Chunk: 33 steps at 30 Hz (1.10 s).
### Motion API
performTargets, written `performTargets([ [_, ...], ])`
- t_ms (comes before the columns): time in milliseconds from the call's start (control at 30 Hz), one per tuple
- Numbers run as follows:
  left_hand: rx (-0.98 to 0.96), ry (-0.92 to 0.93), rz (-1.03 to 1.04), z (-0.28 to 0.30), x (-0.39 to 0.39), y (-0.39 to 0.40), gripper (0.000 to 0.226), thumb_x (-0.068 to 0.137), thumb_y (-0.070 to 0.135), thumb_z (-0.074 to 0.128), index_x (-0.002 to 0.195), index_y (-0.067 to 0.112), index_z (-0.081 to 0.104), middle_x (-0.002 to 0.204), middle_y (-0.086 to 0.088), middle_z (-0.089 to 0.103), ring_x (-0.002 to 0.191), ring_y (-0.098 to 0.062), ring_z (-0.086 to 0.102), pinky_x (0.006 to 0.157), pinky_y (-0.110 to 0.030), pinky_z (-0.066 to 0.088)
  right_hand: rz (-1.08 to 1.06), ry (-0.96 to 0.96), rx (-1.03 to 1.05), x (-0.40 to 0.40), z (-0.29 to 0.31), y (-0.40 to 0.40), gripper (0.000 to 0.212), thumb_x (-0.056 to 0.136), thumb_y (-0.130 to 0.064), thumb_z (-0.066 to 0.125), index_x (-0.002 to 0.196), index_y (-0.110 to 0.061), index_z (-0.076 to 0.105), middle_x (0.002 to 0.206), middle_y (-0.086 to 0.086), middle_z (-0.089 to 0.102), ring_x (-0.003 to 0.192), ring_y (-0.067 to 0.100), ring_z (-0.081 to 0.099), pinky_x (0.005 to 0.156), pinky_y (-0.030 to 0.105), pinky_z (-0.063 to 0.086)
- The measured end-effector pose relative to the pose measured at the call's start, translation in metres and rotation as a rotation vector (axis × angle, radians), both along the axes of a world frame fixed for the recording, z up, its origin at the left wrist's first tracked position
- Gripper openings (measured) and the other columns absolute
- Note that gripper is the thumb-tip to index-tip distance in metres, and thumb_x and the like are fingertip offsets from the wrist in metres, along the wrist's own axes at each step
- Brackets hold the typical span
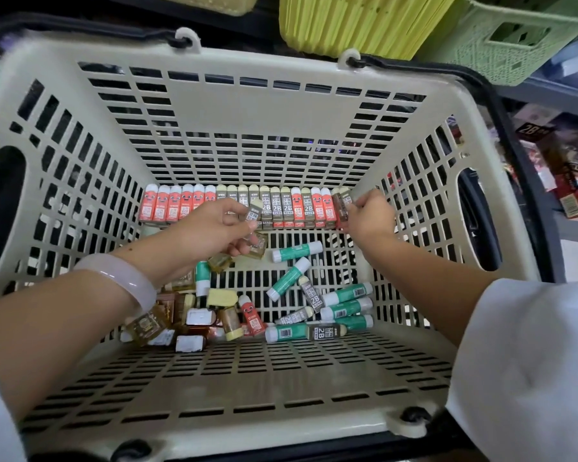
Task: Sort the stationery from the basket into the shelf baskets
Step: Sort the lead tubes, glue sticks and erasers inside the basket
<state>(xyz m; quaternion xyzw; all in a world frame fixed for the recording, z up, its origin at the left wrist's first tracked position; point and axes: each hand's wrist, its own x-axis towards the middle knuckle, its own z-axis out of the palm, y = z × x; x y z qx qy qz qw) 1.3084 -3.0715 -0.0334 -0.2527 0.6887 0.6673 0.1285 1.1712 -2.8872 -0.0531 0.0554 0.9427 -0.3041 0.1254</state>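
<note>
**Gathering small items at the far wall of the basket**

Nearest the camera, two forearms reach down into a beige slotted basket (281,105); the left wrist carries a pale bangle (121,278), the right arm a white sleeve (528,355). The left hand (221,228) pinches a grey-labelled 2B lead case (255,211) and appears to hold at least one amber case beneath it. The right hand (369,213) pinches a brownish case (341,205) at the right end of a tidy row of red and grey cases (241,206) standing against the far wall. Loose green-and-white glue sticks (314,295) and amber boxes (181,321) lie scattered on the basket floor. Yellow-green shelf baskets (364,25) stand beyond the far rim. Judged step: collecting like items, with nothing yet carried to the shelf. The next move likely calls for lifting both held items clear without toppling the row, then matching each to its shelf basket.
</note>
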Motion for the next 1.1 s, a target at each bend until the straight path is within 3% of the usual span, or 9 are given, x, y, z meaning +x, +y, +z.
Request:
performTargets([
  [100,-0.034,0.007,-0.007,0.0,0.0,0.0,0.01,0.089,0.013,0.057,0.095,0.01,0.05,0.074,-0.002,0.07,0.045,-0.003,0.054,0.042,-0.014,0.044,0.037,0.072,0.092,0.0,-0.001,0.002,0.015,0.094,-0.008,0.047,0.106,-0.001,0.053,0.1,0.014,0.06,0.084,0.024,0.058,0.072,0.029,0.047],
  [267,-0.049,0.011,0.012,-0.001,0.0,-0.002,0.007,0.089,0.013,0.057,0.09,0.012,0.05,0.072,0.001,0.071,0.043,-0.001,0.052,0.043,-0.013,0.043,0.039,0.089,0.166,0.001,-0.002,0.001,0.018,0.093,-0.004,0.047,0.108,-0.001,0.056,0.101,0.014,0.061,0.086,0.024,0.059,0.07,0.027,0.046],
  [400,-0.061,0.007,0.007,-0.002,-0.001,-0.002,0.007,0.089,0.013,0.057,0.091,0.013,0.05,0.079,-0.002,0.071,0.044,-0.002,0.052,0.045,-0.014,0.044,-0.009,-0.039,0.001,-0.002,-0.007,0.004,0.014,0.091,-0.003,0.05,0.104,-0.003,0.056,0.106,0.017,0.062,0.095,0.03,0.064,0.083,0.042,0.054],
  [533,-0.06,0.002,0.015,-0.003,0.0,-0.002,0.005,0.09,0.01,0.056,0.091,0.012,0.051,0.08,-0.006,0.068,0.052,-0.008,0.054,0.047,-0.015,0.046,-0.047,-0.088,-0.103,-0.003,-0.009,0.003,0.028,0.089,0.003,0.051,0.116,-0.003,0.057,0.11,0.015,0.063,0.097,0.027,0.062,0.085,0.037,0.053],
  [767,-0.038,0.009,0.091,-0.001,-0.001,-0.001,0.008,0.089,0.003,0.055,0.09,0.011,0.053,0.084,-0.011,0.057,0.063,-0.014,0.063,0.055,-0.014,0.054,0.211,-0.016,0.218,0.01,0.001,-0.004,0.04,0.087,0.005,0.047,0.127,-0.002,0.049,0.128,0.016,0.047,0.09,0.023,0.055,0.073,0.025,0.045],
  [833,0.003,0.008,0.137,0.001,-0.002,-0.003,0.01,0.089,0.002,0.056,0.089,0.011,0.052,0.085,-0.012,0.058,0.056,-0.01,0.065,0.054,-0.014,0.053,0.325,0.126,0.125,0.02,0.01,-0.016,0.035,0.091,-0.003,0.048,0.125,-0.006,0.052,0.129,0.01,0.047,0.083,0.013,0.047,0.065,0.011,0.037],
  [900,0.042,0.011,0.17,0.002,-0.003,-0.002,0.011,0.088,0.002,0.057,0.089,0.011,0.051,0.085,-0.012,0.058,0.052,-0.007,0.065,0.054,-0.014,0.053,0.461,0.045,-0.125,0.034,0.02,-0.033,0.025,0.093,-0.016,0.049,0.116,-0.012,0.059,0.112,0.001,0.059,0.08,0.008,0.05,0.061,0.005,0.038],
  [1000,0.046,0.015,0.207,0.003,-0.003,-0.001,0.018,0.085,0.0,0.06,0.088,0.012,0.048,0.083,-0.01,0.057,0.052,-0.01,0.065,0.055,-0.017,0.055,0.424,-0.377,-0.546,0.057,0.028,-0.058,0.025,0.092,-0.023,0.055,0.115,-0.011,0.055,0.087,-0.001,0.063,0.073,0.008,0.059,0.064,0.019,0.051],
  [1100,0.014,0.022,0.231,0.007,-0.001,-0.002,0.02,0.085,-0.002,0.059,0.085,0.012,0.046,0.081,-0.008,0.055,0.057,-0.014,0.063,0.055,-0.018,0.056,0.36,-0.436,-0.626,0.062,0.027,-0.074,0.02,0.089,-0.01,0.059,0.108,-0.01,0.053,0.076,0.0,0.058,0.068,0.01,0.055,0.065,0.023,0.049],
])
